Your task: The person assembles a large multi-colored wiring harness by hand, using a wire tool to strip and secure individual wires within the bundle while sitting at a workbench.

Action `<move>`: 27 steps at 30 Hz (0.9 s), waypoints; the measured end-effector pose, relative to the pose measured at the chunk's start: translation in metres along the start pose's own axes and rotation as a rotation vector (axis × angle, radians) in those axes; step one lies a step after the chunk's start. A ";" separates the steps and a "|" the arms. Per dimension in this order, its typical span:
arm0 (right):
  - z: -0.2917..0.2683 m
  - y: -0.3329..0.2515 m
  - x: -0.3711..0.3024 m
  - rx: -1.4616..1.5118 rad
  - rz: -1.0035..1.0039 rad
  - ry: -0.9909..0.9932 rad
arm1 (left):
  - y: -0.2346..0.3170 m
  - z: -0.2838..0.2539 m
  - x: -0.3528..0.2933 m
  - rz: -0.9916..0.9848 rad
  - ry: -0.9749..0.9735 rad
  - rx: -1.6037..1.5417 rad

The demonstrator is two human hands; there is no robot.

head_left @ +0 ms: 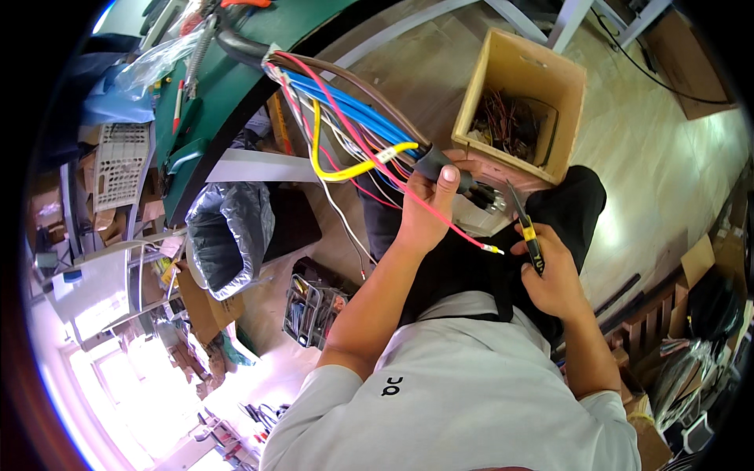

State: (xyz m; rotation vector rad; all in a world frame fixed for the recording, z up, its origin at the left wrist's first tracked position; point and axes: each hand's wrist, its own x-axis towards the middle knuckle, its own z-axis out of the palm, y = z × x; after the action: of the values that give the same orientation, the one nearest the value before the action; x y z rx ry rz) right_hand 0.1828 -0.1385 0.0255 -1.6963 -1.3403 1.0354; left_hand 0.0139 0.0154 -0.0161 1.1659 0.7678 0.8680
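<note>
The person's left hand [426,210] has its grip wrapped round the black sleeve [444,168] of the cable [345,96], thumb on top, and the right hand [554,275] clasps a yellow-and-black utility knife [532,238], its blade just beside the cable's end; I'd hold that sleeve steady and turn the edge away from the left fingers. The cable's long axis runs from the worktop [302,22] at far left to its end, nearer and rightward above the lap, while the knife points away from the person, slightly left.

Pale grey T-shirt [471,392], short sleeves [310,396], small black chest marking [391,385], black trousers [580,200]
</note>
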 end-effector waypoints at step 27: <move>-0.040 -0.081 -0.033 -0.750 -0.352 0.184 | 0.077 0.055 -0.023 -0.185 0.213 -0.259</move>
State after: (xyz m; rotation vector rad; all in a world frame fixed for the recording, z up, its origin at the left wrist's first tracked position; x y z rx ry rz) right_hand 0.1827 -0.1579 0.1192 -1.8941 -1.9526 0.1562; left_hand 0.0380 -0.0169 0.0723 0.7697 0.8923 0.9140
